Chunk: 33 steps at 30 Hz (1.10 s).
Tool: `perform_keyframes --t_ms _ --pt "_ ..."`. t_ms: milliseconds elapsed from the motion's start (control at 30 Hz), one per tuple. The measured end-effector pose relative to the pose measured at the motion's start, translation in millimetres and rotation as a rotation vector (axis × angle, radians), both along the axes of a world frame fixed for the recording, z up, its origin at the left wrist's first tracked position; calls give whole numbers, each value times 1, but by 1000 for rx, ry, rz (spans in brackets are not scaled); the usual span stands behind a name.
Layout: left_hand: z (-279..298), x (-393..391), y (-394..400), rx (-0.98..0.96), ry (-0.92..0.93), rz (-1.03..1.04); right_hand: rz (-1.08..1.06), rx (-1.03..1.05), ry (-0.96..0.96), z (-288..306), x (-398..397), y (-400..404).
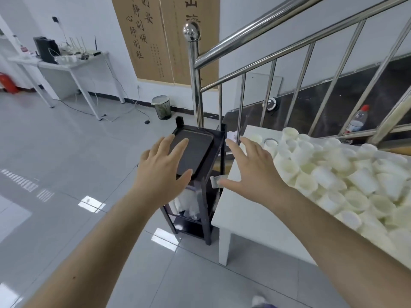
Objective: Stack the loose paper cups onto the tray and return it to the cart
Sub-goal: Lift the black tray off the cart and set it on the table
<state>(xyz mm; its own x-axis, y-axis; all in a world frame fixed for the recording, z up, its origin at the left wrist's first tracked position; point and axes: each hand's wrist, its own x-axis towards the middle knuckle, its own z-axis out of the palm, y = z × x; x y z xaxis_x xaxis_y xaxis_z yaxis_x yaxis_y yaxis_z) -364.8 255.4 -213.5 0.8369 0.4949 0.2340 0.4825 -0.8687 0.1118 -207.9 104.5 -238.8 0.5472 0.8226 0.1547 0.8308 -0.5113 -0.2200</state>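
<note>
- Grey tiled floor (66,152) fills the near ground; a shoe tip at the bottom edge is cut off.
- Two bare forearms reach forward. One left hand (163,165), fingers spread and straight, hovers over the tray's near-left part and holds nothing. One right hand (251,172), fingers likewise spread, hangs above the gap between cart and table, empty.
- One black tray (198,147) lies on the top shelf of one black cart (209,196); it carries no cups, and the left hand hides part of it.
- Lower cart shelves hold pale wrapped things, too blurred to name.
- One white table (240,218) stands just right of the cart, touching or nearly so.
- Loose cups (333,174) lie heaped on the table, too many and too blurred to count; the pile runs off the right edge.
- Beyond: one steel railing (195,85), one bottle (358,118), one bin (161,107), one desk (66,67) with tangled gear hard to make out.
</note>
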Motion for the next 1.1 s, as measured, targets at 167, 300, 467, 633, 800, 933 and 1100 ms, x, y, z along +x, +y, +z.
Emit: perform_keyframes --t_ms 167,300,467,633,800,933,1100 --pt "-14 -13 42 -24 32 5 18 -29 22 -12 -16 39" --pt "-28 -9 79 -39 41 1 33 -49 11 -24 -15 80" --pt "-53 7 129 -66 86 0 8 -70 36 -48 -1 132" --pt "-72 28 186 -118 175 -24 -52 -91 134 -74 16 181" --pt "-84 52 248 -143 229 -44 -95 -151 205 -91 28 221" --pt "-94 68 289 -175 262 -83 -152 -188 253 -99 33 246" --pt "-110 91 341 -204 278 -174 -253 -221 261 -108 34 282"
